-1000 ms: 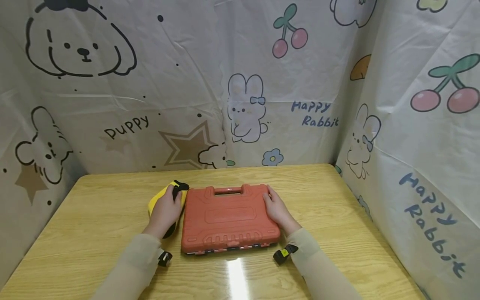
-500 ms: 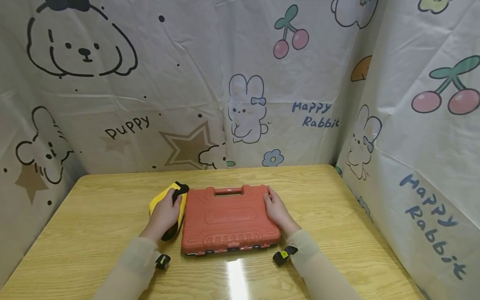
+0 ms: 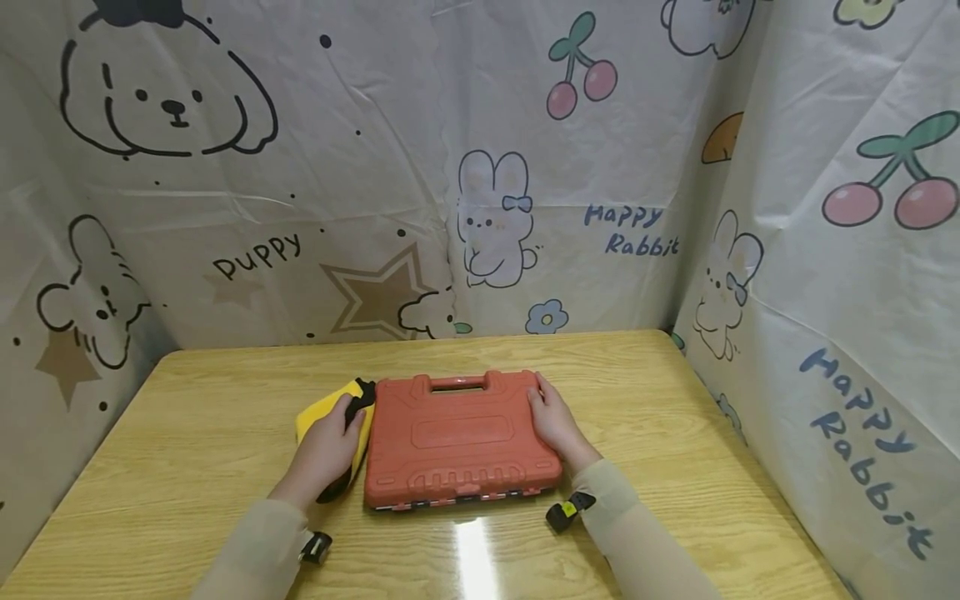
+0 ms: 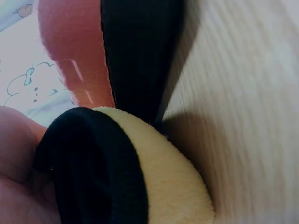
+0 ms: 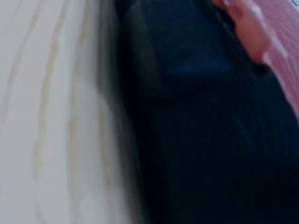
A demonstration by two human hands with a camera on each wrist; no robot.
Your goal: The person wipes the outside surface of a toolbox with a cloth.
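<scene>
A red plastic tool case (image 3: 461, 467) lies on the table, its carrying handle toward the far side. The left wrist view shows its black lower half (image 4: 135, 51) below the red. Along the case's left side, my left hand (image 3: 324, 446) grips a yellow plush cloth (image 3: 321, 410) with black edging. Close up, the black edging (image 4: 100, 154) of the folded cloth curves right beside the case wall. My right hand (image 3: 557, 423) holds the right side of the case, thumb on top; its other fingers are mostly hidden.
The wooden table (image 3: 675, 500) extends around the case on all sides. A printed white sheet (image 3: 375, 167) hangs behind the table, with more of it on both sides. Black wrist cameras hang under both sleeves.
My left hand and the yellow cloth have slid toward me along the case's left side. My right hand and the tool case have stayed in place.
</scene>
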